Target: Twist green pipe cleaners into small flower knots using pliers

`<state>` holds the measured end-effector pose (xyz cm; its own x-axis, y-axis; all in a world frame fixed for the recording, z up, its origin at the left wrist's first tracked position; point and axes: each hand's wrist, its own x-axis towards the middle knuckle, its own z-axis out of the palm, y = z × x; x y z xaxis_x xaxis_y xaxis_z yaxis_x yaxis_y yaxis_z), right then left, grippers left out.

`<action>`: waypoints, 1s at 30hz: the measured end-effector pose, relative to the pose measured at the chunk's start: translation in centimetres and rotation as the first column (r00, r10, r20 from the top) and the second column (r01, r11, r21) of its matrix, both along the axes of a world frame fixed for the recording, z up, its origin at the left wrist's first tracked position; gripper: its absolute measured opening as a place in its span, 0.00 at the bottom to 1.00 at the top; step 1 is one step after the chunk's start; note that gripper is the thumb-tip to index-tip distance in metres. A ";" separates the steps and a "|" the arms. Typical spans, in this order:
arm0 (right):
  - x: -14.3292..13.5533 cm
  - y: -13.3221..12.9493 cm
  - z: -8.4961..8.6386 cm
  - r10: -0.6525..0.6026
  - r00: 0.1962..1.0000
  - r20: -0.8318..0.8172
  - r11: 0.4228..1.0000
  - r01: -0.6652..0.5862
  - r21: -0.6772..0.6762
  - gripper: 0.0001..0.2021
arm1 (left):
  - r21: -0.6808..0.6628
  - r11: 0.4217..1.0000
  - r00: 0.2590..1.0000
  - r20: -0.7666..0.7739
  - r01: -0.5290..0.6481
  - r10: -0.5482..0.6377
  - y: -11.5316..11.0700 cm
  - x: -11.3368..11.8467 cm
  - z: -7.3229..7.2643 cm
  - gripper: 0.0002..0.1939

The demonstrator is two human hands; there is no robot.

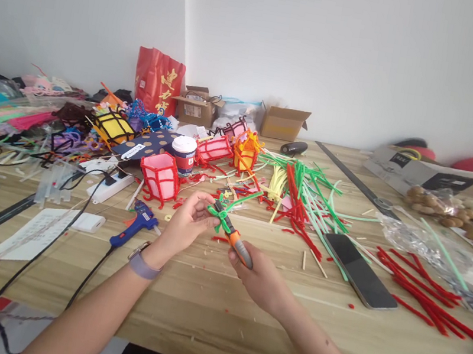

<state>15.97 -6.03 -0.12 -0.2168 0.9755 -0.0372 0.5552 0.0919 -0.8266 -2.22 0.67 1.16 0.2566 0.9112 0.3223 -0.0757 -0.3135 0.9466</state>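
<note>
My left hand (194,218) pinches a green pipe cleaner (222,215) bent into small loops, with one straight end pointing to the upper right. Wrapped round the orange and grey handles of a pair of pliers (237,243) is my right hand (263,277). The dark jaws of the pliers lie at the green loops; whether they grip the wire is too small to tell. Just left of my left hand rests a blue hot glue gun (137,224). A red-framed pink lantern (160,177) stands beyond it.
Green and red pipe cleaners (304,205) lie in a heap behind my hands. To the right are a black phone (360,271) and more red pipe cleaners (429,291). A paper cup (183,156), a white power strip (111,187) and trailing black cables occupy the left side.
</note>
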 end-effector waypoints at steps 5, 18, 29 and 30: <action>-0.4 -0.2 0.5 -0.017 0.993 -0.121 0.996 0.006 -0.087 0.10 | 0.151 0.988 0.994 -0.105 0.039 -0.024 0.1 -0.1 -0.2 0.05; -0.7 -0.9 0.8 -0.008 0.861 -0.509 0.938 -0.170 -0.303 0.28 | 0.104 0.995 1.000 0.012 0.013 -0.014 0.2 -0.7 0.4 0.07; 0.0 -0.8 1.1 0.064 0.948 -0.312 0.961 -0.143 -0.238 0.23 | 0.051 0.990 0.990 -0.049 0.134 -0.132 0.8 -1.4 -0.1 0.11; -0.1 -0.8 1.1 0.059 0.946 -0.320 0.958 -0.144 -0.249 0.23 | 0.050 0.988 0.989 -0.051 0.143 -0.140 0.9 -1.4 -0.2 0.10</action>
<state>15.85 -6.84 0.98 -0.3564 0.9110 -0.2076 0.2706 -0.1121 -0.9562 -3.63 1.58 0.99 0.3979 0.8463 0.3543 -0.0788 -0.3532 0.9322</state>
